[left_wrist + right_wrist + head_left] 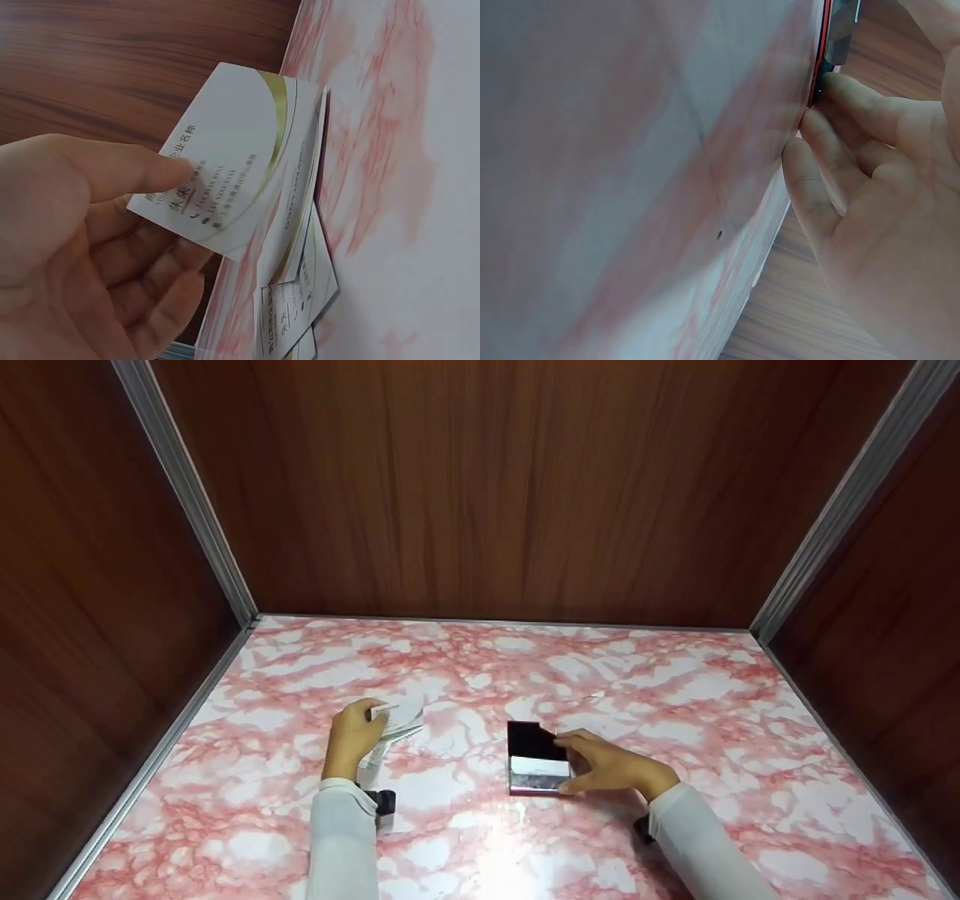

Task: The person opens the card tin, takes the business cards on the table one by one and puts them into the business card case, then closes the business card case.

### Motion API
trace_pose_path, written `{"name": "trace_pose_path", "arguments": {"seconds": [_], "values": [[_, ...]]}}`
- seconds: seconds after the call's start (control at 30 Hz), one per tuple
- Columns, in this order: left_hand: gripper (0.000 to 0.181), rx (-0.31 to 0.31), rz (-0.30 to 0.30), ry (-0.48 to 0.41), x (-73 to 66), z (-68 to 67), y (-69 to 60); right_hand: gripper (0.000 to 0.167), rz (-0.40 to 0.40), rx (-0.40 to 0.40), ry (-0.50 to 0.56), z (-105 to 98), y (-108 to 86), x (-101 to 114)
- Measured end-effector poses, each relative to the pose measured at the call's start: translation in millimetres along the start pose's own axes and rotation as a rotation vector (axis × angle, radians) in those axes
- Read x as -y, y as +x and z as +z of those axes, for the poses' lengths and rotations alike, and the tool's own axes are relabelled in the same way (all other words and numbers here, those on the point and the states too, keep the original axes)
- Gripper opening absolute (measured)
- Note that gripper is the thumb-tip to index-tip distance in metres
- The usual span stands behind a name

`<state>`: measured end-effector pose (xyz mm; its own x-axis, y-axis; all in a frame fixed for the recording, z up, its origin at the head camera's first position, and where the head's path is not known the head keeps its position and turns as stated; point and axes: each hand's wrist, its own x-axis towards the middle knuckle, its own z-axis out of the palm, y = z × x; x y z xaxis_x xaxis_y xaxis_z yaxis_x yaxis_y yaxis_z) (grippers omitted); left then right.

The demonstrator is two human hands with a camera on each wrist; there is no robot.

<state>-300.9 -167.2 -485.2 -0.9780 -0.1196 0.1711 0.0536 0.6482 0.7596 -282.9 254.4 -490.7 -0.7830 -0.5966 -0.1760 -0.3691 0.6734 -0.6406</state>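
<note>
My left hand [355,741] pinches a white business card [229,112] between thumb and fingers; the card has a gold curve and printed lines. Below and beside it, more business cards [296,307] overlap at odd angles, close to the table top. To the right lies an open card case [531,741] with a dark inside and a shiny band across its near part. My right hand [611,765] holds the case at its right side, thumb by the near corner and fingers farther up the edge. In the right wrist view only a slim part of the case [844,34] shows.
The table top [450,675] has a red and white marble pattern. Dark wood-grain panels [495,495] stand at the back and both sides, joined by grey metal corner posts [191,495]. A bright glare lies on the table near the front.
</note>
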Motion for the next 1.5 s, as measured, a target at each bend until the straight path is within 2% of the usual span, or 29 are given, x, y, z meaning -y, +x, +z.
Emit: {"name": "trace_pose_path", "arguments": {"seconds": [0.17, 0.27, 0.47, 0.53, 0.7, 0.77, 0.93, 1.13, 1.37, 1.5], "values": [[0.024, 0.001, 0.058, -0.037, -1.5, 1.9, 0.1, 0.087, -0.023, -0.005, -0.006, 0, 1.0, -1], [0.026, 0.022, 0.1, -0.061, -3.4, 3.3, -0.3, 0.087, -0.031, -0.011, -0.012, 1, 0.8, -2], [0.03, 0.171, 0.246, -0.116, -13.3, 9.6, -1.6, 0.087, -0.054, -0.017, -0.016, 1, 0.2, -3], [0.029, 0.207, 0.275, -0.121, -19.7, 13.6, -1.7, 0.087, -0.053, -0.017, -0.004, 0, 0.2, -3], [0.025, 0.23, 0.349, -0.127, -39.0, 26.5, -2.6, 0.087, -0.048, -0.015, 0.006, 0, 0.2, -3], [0.026, 0.246, 0.398, -0.132, -46.2, 33.6, -3.6, 0.087, -0.049, -0.014, 0.003, 0, 0.1, -3], [0.031, 0.322, 0.504, -0.118, -61.4, 56.6, -7.0, 0.087, -0.047, -0.015, -0.001, 0, 0.4, -3], [0.034, 0.37, 0.552, -0.105, -76.0, 79.2, -13.2, 0.087, -0.037, -0.011, -0.021, 0, 2.0, -3], [0.031, 0.382, 0.546, -0.106, -92.9, 97.9, -18.5, 0.086, -0.034, -0.008, -0.039, -1, 2.8, -4], [0.028, 0.392, 0.568, -0.131, -100.5, 107.3, -19.6, 0.079, -0.05, -0.019, -0.083, -1, 3.7, -3]]}}
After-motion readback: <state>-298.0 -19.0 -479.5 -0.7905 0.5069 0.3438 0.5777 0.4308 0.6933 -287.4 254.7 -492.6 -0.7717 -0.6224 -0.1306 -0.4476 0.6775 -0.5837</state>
